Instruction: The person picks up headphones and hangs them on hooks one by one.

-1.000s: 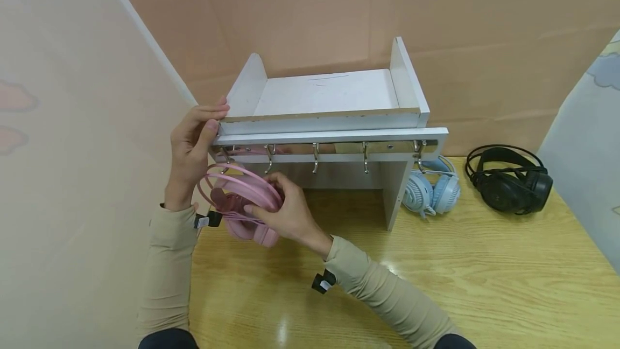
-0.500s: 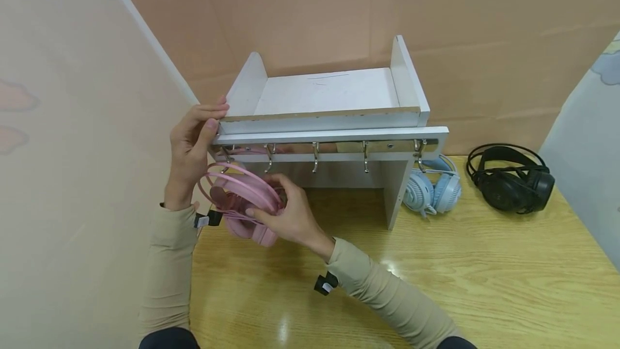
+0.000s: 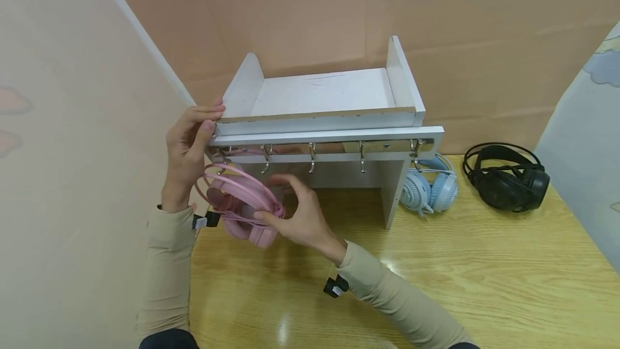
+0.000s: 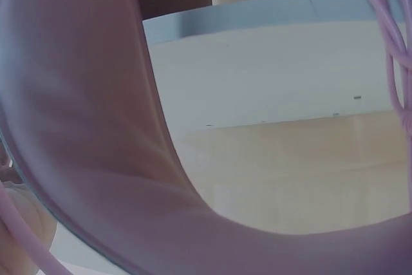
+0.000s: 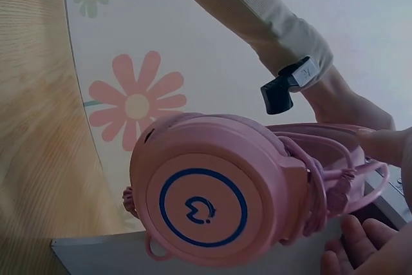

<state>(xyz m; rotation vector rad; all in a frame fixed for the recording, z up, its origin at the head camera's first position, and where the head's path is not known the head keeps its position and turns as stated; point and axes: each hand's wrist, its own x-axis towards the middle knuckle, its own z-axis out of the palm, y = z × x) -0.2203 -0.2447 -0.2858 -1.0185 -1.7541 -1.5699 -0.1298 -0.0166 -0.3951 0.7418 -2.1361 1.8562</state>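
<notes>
Pink headphones (image 3: 242, 198) hang below the left end of a white shelf rack (image 3: 315, 134), their headband at the leftmost hook (image 3: 222, 161). One round earcup (image 5: 205, 207) with a blue ring faces the right wrist view. My right hand (image 3: 305, 217) is beside the headphones, its thumb at their near side and its fingers spread away from them. My left hand (image 3: 186, 149) rests against the rack's left end, fingers laid over the corner and thumb at the front rail. In the left wrist view the pink headband (image 4: 84, 120) covers much of the picture.
Several metal hooks line the rail, one of them a middle hook (image 3: 312, 158). Right of the rack, light blue headphones (image 3: 428, 190) and black headphones (image 3: 508, 182) sit on the wooden table (image 3: 460, 263). A pale wall (image 3: 87, 176) stands close on the left.
My right hand has loosened from the pink headphones and drawn slightly right, its fingers coming away from them. The headphones stay at the hook, and my left hand keeps its place on the rack.
</notes>
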